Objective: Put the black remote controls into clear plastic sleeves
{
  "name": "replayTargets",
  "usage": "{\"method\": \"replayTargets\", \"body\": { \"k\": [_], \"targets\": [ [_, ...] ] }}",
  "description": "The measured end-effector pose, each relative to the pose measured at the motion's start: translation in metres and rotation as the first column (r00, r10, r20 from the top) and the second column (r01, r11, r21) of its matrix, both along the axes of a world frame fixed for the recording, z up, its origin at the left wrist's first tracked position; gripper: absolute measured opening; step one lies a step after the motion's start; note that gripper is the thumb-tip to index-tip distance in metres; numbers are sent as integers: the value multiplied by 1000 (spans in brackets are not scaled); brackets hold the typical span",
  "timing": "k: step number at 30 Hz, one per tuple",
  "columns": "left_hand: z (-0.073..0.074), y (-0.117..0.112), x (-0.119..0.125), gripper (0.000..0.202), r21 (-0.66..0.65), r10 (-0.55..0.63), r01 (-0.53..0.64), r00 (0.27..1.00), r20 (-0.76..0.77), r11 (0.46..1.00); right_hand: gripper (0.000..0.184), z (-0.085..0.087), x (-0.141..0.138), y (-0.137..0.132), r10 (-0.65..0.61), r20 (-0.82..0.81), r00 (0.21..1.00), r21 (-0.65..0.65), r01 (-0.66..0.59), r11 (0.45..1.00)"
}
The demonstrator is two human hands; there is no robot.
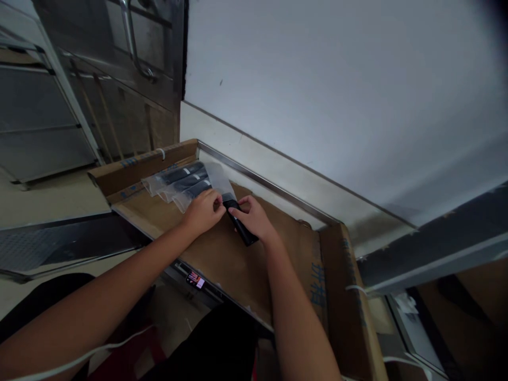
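Note:
A flat, long black object is gripped in my right hand, the thumb on top of it. Its upper end meets a translucent plastic bag that lies against the back edge. My left hand is closed in a pinch at the bag's near end, beside the black object. Left of the hands lie several similar dark objects in clear bags, overlapping in a row. What exactly the black object is, I cannot make out.
Brown cardboard lines the work table, with raised flaps at the left and right ends. A white wall rises behind. At the front edge sits a phone with a lit screen. A metal door with a handle stands at upper left.

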State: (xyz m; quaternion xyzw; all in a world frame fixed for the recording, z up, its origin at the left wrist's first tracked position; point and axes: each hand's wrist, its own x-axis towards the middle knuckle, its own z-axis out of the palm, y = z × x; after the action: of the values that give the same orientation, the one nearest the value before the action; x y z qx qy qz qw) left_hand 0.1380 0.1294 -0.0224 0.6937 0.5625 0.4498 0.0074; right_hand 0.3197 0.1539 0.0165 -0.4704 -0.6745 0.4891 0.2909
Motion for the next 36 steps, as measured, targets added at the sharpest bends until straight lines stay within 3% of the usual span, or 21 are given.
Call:
{"method": "replayTargets", "body": {
  "k": [5,9,17,21,25,28,30,33,36],
  "targets": [
    [1,-3,3,5,-15,-112,112,993,-22,994,39,-6,-3,6,-45,-14,999,60,46,997],
    [0,0,1,4,-39,-109,112,993,53,993,45,-8,-5,9,2,-116,993,80,7,997],
    [-2,2,-2,5,-43,-156,163,978,141,986,65,0,-10,-1,-26,-226,974,-78,8,997],
    [-4,2,-2,5,-20,-175,180,975,137,984,56,-2,-12,-2,-5,-229,973,-58,-9,998],
    [-2,0,-2,5,-17,-211,214,971,109,977,36,-4,-15,-1,-147,-62,987,147,155,977],
    [2,-3,0,5,-23,-249,251,965,80,968,16,-2,-17,-3,-298,89,951,375,245,894],
    [5,-5,1,5,-29,-275,278,958,77,960,24,0,-18,-5,-358,103,928,447,279,850],
    [7,-8,2,5,-34,-310,315,946,91,949,37,-4,-20,-3,-414,57,909,459,344,819],
    [5,-8,3,6,-40,-327,332,940,102,942,39,-12,-25,4,-447,-20,894,347,425,836]
  ]
}}
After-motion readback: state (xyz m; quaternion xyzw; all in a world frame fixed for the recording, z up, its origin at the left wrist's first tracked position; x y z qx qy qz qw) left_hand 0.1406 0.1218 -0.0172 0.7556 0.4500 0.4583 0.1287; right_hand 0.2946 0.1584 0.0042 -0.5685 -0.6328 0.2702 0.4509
